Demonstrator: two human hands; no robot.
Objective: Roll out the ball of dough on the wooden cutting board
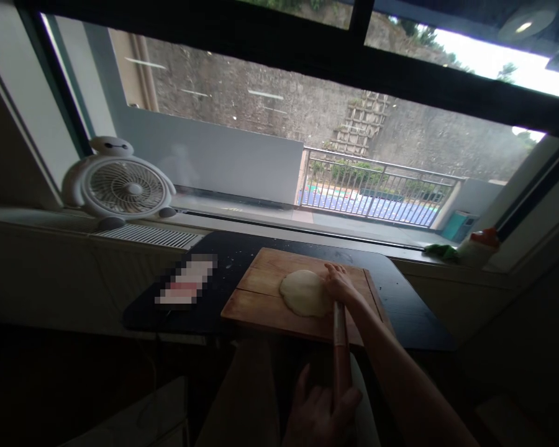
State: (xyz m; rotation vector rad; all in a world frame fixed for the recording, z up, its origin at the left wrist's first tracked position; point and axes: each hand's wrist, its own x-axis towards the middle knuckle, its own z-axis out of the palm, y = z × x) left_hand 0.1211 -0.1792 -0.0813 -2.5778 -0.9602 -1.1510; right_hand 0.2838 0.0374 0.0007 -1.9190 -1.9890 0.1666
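A flat round of pale dough (305,293) lies on a wooden cutting board (256,273), its edge slightly wavy. A wooden rolling pin (340,341) runs from the dough's right edge toward me, past the board's near edge. My right hand (340,285) is closed over the pin's far end, its fingers beside the dough; that end of the pin is hidden beneath it. Below the board, in shadow, my left hand (323,410) grips the near end of the pin, with one finger pointing up along its left side.
The board rests on a small dark table (400,310) dusted with specks. A blurred-out flat item (189,282) lies on its left. A white fan (130,186) stands on the sill at left. A green cloth (441,251) and a white bottle (479,249) are at right, below the window.
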